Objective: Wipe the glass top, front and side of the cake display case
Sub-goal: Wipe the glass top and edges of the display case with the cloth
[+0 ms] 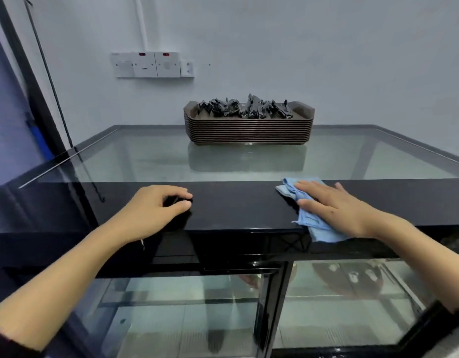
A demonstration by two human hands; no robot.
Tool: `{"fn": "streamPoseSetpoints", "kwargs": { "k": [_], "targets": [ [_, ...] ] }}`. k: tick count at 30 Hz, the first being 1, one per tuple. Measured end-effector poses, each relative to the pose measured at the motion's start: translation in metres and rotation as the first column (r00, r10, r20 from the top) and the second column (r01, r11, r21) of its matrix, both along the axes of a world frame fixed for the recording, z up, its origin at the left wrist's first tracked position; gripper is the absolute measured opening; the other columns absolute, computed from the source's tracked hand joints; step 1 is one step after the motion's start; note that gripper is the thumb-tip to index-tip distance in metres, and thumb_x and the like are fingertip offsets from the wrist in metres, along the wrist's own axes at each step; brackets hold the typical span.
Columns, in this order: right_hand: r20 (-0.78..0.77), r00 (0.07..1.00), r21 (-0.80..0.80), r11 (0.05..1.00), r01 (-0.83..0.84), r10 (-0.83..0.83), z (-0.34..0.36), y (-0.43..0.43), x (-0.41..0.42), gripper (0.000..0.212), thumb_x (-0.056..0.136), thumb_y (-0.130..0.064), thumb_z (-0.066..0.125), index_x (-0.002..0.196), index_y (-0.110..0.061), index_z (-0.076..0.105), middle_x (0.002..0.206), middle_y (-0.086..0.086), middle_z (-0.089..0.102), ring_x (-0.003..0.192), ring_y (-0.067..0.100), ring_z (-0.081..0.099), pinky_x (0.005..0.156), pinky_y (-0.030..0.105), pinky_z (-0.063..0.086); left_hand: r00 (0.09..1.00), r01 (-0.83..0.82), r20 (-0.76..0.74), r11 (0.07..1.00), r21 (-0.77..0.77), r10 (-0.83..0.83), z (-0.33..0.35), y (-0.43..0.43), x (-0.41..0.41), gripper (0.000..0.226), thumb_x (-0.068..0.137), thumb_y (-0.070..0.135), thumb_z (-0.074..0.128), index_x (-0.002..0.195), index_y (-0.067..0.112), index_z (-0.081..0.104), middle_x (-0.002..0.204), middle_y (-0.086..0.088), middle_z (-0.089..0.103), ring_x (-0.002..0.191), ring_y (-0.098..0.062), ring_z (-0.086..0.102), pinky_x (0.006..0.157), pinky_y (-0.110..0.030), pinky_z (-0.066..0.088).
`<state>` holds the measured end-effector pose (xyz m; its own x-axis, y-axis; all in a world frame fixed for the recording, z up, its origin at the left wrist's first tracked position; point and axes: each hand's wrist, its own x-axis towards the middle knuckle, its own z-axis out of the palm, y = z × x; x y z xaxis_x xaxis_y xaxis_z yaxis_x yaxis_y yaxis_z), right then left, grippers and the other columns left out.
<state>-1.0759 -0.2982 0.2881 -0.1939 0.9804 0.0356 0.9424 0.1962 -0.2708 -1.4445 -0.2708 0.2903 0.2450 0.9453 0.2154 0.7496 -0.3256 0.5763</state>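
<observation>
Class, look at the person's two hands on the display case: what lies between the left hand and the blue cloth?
Nothing: in the head view, only the bare glossy black band of the case top separates the left hand from the blue cloth under the right hand.

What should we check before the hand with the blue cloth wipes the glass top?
1. Cloth under the palm: ok. The right hand lies flat on the blue cloth.
2. Cloth on the glass top: not ok; it sits on the black ledge.
3. Wiping path free: not ok. A stack of brown trays stands at the back.
4. Left hand steady: ok, resting on the ledge.
5. Cloth damp or clean: cannot tell.
</observation>
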Motion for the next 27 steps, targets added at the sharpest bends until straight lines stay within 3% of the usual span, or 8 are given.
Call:
{"fn": "streamPoseSetpoints", "kwargs": {
  "k": [3,7,10,13,16,19,23,27],
  "targets": [
    [0.016,0.972,0.016,0.972,0.233,-0.233,0.002,0.036,0.04,0.046,0.101,-0.047,0.033,0.141,-0.027,0.042,0.149,0.0,0.044,0.138,0.022,0.038,0.117,0.05,0.011,0.98,-0.074,0.181,0.997,-0.023,0.077,0.008,0.005,-0.034,0.01,0.089,0.029,0.068,0.093,0.031,0.077,0.095,0.022,0.074,0.095,0.008,0.064,0.083,-0.011,0.04],
    [0.178,0.866,0.088,0.884,0.46,-0.468,-0.001,0.108,0.025,0.058,0.094,-0.05,0.024,0.128,-0.01,0.05,0.142,0.017,0.048,0.13,0.033,0.043,0.112,0.055,0.023,0.952,-0.23,0.213,0.973,0.024,0.22,0.01,0.053,-0.058,0.013,0.091,0.022,0.066,0.1,0.021,0.075,0.097,0.01,0.072,0.091,-0.002,0.063,0.08,-0.014,0.04],
    [0.306,0.908,0.077,0.958,0.277,-0.287,-0.005,0.141,-0.042,0.058,0.095,-0.054,0.02,0.131,-0.018,0.047,0.148,0.014,0.039,0.134,0.032,0.038,0.11,0.058,0.02,0.959,-0.268,0.099,0.963,0.017,0.265,0.01,0.11,-0.059,0.024,0.092,0.022,0.064,0.113,0.014,0.07,0.117,-0.008,0.07,0.114,-0.022,0.061,0.097,-0.03,0.042],
    [0.225,0.974,0.084,0.996,-0.029,0.01,-0.006,0.114,-0.101,0.07,0.094,-0.057,0.013,0.142,-0.013,0.038,0.151,0.008,0.034,0.139,0.027,0.03,0.116,0.046,0.018,0.962,-0.269,-0.044,0.963,-0.002,0.269,0.013,0.154,-0.047,0.038,0.093,0.028,0.062,0.127,0.012,0.062,0.132,-0.015,0.061,0.124,-0.029,0.054,0.104,-0.034,0.038],
    [0.165,0.966,0.064,0.975,-0.212,0.2,-0.009,0.055,-0.092,0.063,0.1,-0.054,0.015,0.156,-0.025,0.01,0.163,-0.012,0.005,0.151,0.009,0.0,0.123,0.038,-0.004,0.976,-0.192,-0.112,0.98,-0.052,0.186,0.004,0.168,-0.029,0.047,0.095,0.036,0.058,0.137,0.014,0.054,0.145,-0.008,0.051,0.135,-0.026,0.045,0.11,-0.034,0.031],
    [0.246,0.967,0.026,0.997,-0.072,0.064,-0.005,0.064,-0.032,0.062,0.098,-0.056,0.011,0.155,-0.034,0.003,0.161,-0.022,-0.001,0.148,-0.002,-0.005,0.12,0.046,-0.015,0.975,-0.131,-0.184,0.991,-0.025,0.124,-0.005,0.177,-0.023,0.047,0.097,0.042,0.05,0.137,0.018,0.052,0.149,-0.003,0.046,0.14,-0.021,0.039,0.117,-0.042,0.025],
    [0.174,0.939,0.07,0.955,0.287,-0.296,-0.008,0.144,-0.005,0.057,0.098,-0.046,0.021,0.145,-0.015,0.033,0.158,0.001,0.026,0.147,0.019,0.021,0.118,0.059,0.004,0.967,-0.114,-0.229,0.993,0.0,0.111,-0.006,0.183,-0.028,0.05,0.096,0.05,0.046,0.138,0.024,0.05,0.152,-0.001,0.042,0.143,-0.018,0.034,0.118,-0.05,0.02],
    [0.147,0.907,0.05,0.918,0.392,-0.395,-0.008,0.206,-0.067,0.062,0.098,-0.041,0.022,0.147,-0.003,0.028,0.155,0.016,0.029,0.142,0.034,0.025,0.117,0.051,0.015,0.958,-0.116,-0.262,0.993,0.029,0.119,-0.01,0.183,-0.025,0.051,0.097,0.051,0.042,0.141,0.025,0.047,0.154,-0.003,0.038,0.144,-0.019,0.032,0.119,-0.05,0.018]
  ]
}}
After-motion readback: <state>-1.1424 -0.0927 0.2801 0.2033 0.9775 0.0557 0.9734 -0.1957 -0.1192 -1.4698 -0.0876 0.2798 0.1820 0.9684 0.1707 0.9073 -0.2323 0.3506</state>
